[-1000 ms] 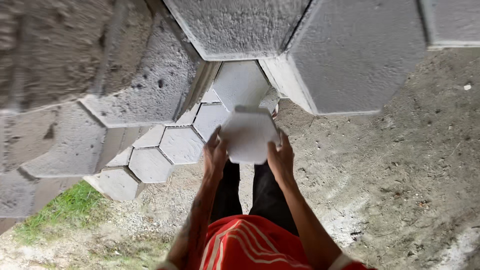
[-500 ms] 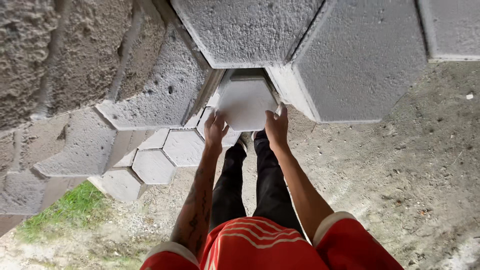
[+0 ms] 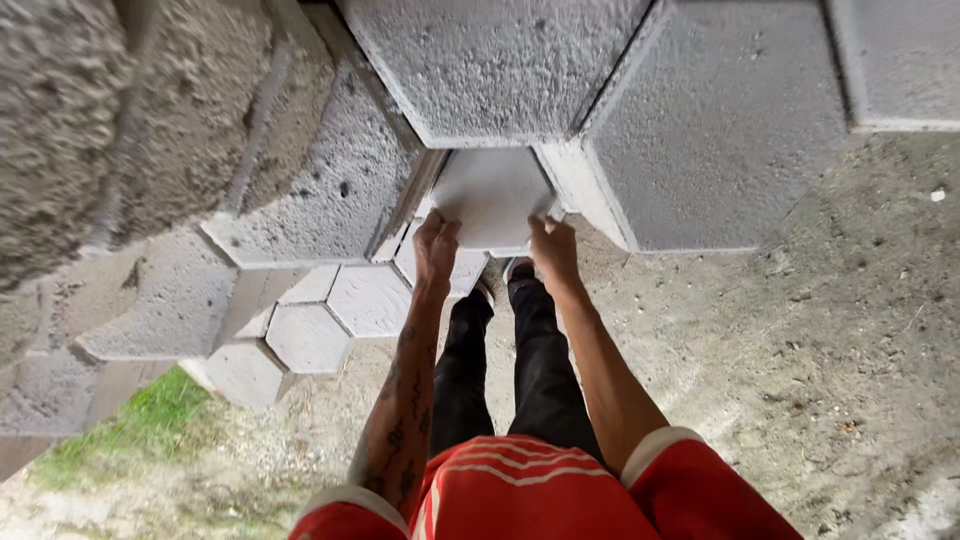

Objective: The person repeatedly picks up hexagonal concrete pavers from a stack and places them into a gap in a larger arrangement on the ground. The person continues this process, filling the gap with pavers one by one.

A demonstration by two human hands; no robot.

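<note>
Both hands (image 3: 436, 245) (image 3: 552, 250) on smooth pale hexagonal block (image 3: 490, 195) amid rough grey blocks (image 3: 720, 120).

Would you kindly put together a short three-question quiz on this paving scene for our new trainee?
1. True or false: both hands hold the pale hexagonal block.
2. Which lies lower left in the view? A) a patch of grass B) a bucket C) a ladder
3. Fill in: the block in the hands sits in the gap between two larger grey ______ blocks.

Key:
1. True: the left hand has a grip on its near left edge and the right hand on its near right corner.
2. A.
3. Hexagonal: one stacked block to the left, another to the right.
</note>
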